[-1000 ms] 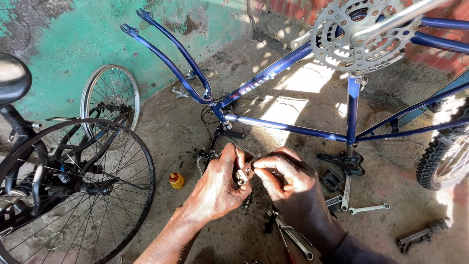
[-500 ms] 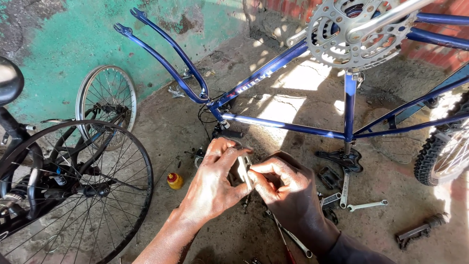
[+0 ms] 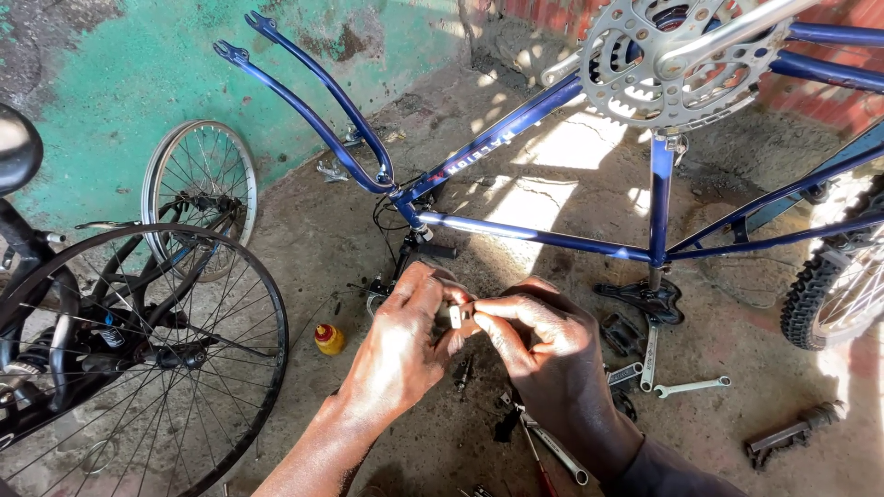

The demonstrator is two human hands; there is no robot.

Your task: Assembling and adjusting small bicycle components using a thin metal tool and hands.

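My left hand and my right hand meet in front of me, both pinching a small pale metal part between fingers and thumbs. Most of that part is hidden by my fingers. Beyond my hands stands an upside-down blue bicycle frame, its fork pointing up-left and its chainring at the top right. Spanners and other tools lie on the dirt floor under my right hand.
A black spoked wheel of another bicycle fills the lower left, with a smaller silver wheel behind it against a green wall. A small yellow bottle stands on the floor. A knobby tyre shows at the right. A pedal lies at the lower right.
My hands have shifted slightly and my fingers have closed more tightly over the small part. The view has drifted a little; the frame and wheels stay put.
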